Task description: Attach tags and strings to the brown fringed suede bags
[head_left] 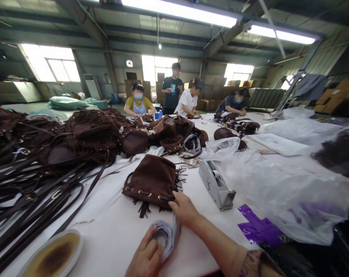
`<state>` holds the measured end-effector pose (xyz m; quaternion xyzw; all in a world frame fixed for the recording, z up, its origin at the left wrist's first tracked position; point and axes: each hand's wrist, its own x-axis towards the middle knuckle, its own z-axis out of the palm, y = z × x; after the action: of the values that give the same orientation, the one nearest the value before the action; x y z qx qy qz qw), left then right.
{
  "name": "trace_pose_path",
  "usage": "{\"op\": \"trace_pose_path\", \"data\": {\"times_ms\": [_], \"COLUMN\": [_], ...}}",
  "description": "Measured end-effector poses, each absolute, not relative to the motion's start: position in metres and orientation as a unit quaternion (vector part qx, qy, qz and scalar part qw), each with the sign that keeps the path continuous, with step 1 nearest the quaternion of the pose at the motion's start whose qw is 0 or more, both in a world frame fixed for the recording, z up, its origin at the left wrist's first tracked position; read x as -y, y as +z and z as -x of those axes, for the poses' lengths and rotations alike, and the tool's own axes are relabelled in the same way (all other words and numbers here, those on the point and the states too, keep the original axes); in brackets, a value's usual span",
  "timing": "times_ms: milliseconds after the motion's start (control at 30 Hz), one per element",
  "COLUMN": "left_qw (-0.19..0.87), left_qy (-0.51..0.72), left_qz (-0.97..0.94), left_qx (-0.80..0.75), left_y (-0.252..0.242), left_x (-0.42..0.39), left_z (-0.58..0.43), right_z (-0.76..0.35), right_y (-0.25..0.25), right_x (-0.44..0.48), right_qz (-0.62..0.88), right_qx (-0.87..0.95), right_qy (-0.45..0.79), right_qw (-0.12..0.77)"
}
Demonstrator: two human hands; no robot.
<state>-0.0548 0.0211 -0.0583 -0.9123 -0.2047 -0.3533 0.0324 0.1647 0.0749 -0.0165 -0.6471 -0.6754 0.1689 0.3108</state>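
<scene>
A brown suede fringed bag (153, 181) lies on the white table (113, 238) in front of me, its eyelet rim toward me. My right hand (184, 209) rests at the bag's near right corner, fingers curled against its rim. My left hand (147, 257) is low at the table's front edge, fingers wrapped on a crumpled wad of white paper (165, 234) that runs up between both hands.
A grey tape dispenser (216, 184) stands right of the bag. Clear plastic bags (278, 181) and a purple sheet (257, 227) cover the right side. Brown straps (38, 192) and piled fringed bags (93, 134) fill the left. An oval insert (54, 256) lies front left. Several people work at the far end.
</scene>
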Motion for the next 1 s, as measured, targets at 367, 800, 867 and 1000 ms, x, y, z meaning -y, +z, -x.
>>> {"op": "trace_pose_path", "data": {"times_ms": [367, 800, 867, 1000], "left_qw": [0.072, 0.053, 0.005, -0.074], "left_qy": [-0.330, -0.331, -0.327, -0.323], "left_qz": [0.911, 0.907, 0.906, 0.895], "left_qx": [0.236, 0.253, 0.269, 0.298], "left_y": [-0.073, -0.059, -0.049, -0.031], "left_x": [-0.067, -0.062, -0.055, -0.043], "left_z": [0.056, 0.052, 0.050, 0.047], "right_z": [-0.238, -0.224, -0.214, -0.206], "right_y": [-0.015, -0.030, -0.039, -0.032], "right_x": [-0.184, -0.130, -0.072, 0.010], "right_qz": [0.759, 0.663, 0.633, 0.602], "right_qx": [0.629, 0.738, 0.753, 0.777], "right_qy": [0.010, -0.052, -0.045, 0.009], "right_qw": [0.167, 0.119, 0.176, 0.184]}}
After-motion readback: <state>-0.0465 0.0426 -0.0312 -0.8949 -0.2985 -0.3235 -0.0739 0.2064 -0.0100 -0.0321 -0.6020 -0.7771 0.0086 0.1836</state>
